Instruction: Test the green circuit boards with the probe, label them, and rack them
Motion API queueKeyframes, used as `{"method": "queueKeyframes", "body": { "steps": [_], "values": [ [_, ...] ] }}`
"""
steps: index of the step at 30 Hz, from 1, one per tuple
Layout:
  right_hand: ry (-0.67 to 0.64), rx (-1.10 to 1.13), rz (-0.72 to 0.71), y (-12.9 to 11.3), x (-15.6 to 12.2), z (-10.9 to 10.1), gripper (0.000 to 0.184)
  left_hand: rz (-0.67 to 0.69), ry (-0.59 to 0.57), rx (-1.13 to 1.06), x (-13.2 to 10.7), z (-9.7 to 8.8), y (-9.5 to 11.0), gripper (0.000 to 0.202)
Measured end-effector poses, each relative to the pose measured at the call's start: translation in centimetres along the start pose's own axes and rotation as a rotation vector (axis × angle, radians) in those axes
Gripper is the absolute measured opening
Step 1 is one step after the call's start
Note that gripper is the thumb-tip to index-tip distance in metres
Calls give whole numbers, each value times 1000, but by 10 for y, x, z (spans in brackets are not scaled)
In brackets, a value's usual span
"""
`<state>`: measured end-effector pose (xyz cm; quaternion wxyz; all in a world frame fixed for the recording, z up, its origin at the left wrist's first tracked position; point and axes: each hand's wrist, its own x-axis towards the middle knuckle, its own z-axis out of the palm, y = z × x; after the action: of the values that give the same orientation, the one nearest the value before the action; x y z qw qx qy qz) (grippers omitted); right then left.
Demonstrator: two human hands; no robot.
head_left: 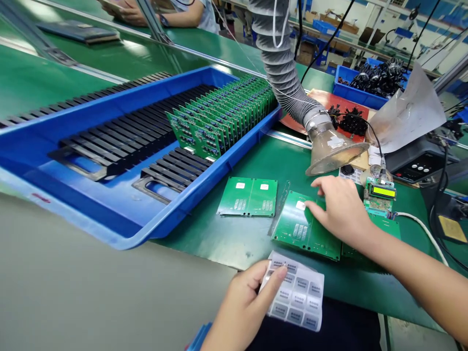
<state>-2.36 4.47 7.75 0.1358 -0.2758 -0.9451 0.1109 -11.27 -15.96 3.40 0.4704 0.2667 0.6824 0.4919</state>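
Note:
My left hand [244, 306] holds a sheet of grey "5000" stickers [298, 296] at the bench's near edge, thumb on its top corner. My right hand [340, 207] rests flat on a green double circuit board [302, 229], fingertips at a small white sticker [300, 205] on that board. A second double board [249, 196] with two white stickers lies just to its left, untouched. A third board [385, 225] pokes out under my right wrist.
A large blue tray [120, 214] with black slotted racks holds a row of upright green boards [223, 117]. A grey fume hose with a clear funnel [331, 148] hangs over the bench. A small LCD module [380, 194], a controller box [417, 163] and a blue parts bin [360, 92] stand at right. Another person's hands [126, 10] are at the far table.

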Motion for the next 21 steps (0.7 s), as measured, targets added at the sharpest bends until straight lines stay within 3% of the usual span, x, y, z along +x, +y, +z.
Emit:
{"method": "queueKeyframes", "body": {
  "steps": [2, 5, 7, 9, 14, 18, 20, 21],
  "values": [
    [-22, 166, 17, 12, -3, -11, 18, -47, -49, -62, -2, 2, 3, 33],
    [-245, 420, 116, 29, -10, -21, 18, -81, -126, -135, 0, 5, 5, 34],
    [-355, 489, 176, 36, -16, -20, 20, -67, -184, -160, 3, 7, 4, 36],
    [-371, 494, 195, 38, -21, -15, 21, -43, -236, -168, 6, 9, 3, 39],
    [-250, 349, 120, 31, -31, -3, 21, -29, -253, -153, 6, 14, 8, 37],
    [-7, 101, -64, 16, -47, -5, 17, -32, -258, -151, 8, 21, 17, 34],
    [66, 121, -104, 6, -56, -10, 18, -12, -259, -136, 10, 25, 19, 33],
    [42, 183, -102, 0, -59, -13, 16, 6, -255, -123, 11, 26, 19, 33]
  ]
}}
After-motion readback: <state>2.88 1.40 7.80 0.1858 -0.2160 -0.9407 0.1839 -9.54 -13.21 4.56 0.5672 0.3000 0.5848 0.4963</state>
